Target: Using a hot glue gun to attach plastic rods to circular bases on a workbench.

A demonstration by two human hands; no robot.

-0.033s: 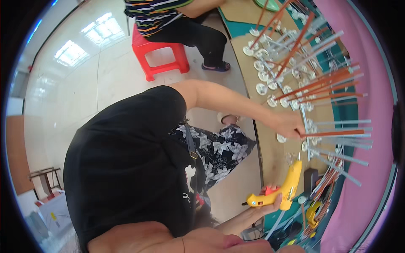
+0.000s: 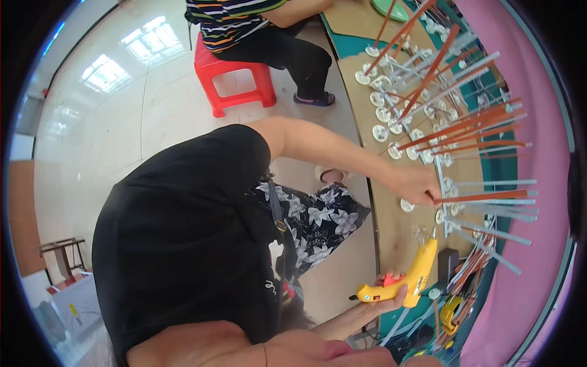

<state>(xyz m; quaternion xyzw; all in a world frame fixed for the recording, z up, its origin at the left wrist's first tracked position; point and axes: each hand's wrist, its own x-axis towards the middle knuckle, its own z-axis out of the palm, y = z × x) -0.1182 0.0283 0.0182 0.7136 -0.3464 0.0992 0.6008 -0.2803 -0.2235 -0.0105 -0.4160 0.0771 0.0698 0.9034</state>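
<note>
Yellow glue gun point(image 2: 411, 280) gripped in right hand point(image 2: 391, 300); left hand point(image 2: 417, 185) pinches brown stick point(image 2: 483, 197) over table point(image 2: 391, 214).

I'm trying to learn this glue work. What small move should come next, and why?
Probably bring the glue gun nozzle over to the base of the brown stick. One hand holds that stick at its lower end among the standing sticks, while the other hand holds the gun apart from it, nozzle up.

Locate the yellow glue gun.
Head view, lower right: the yellow plastic glue gun is held in one hand, nozzle pointing toward the upright sticks.
</note>
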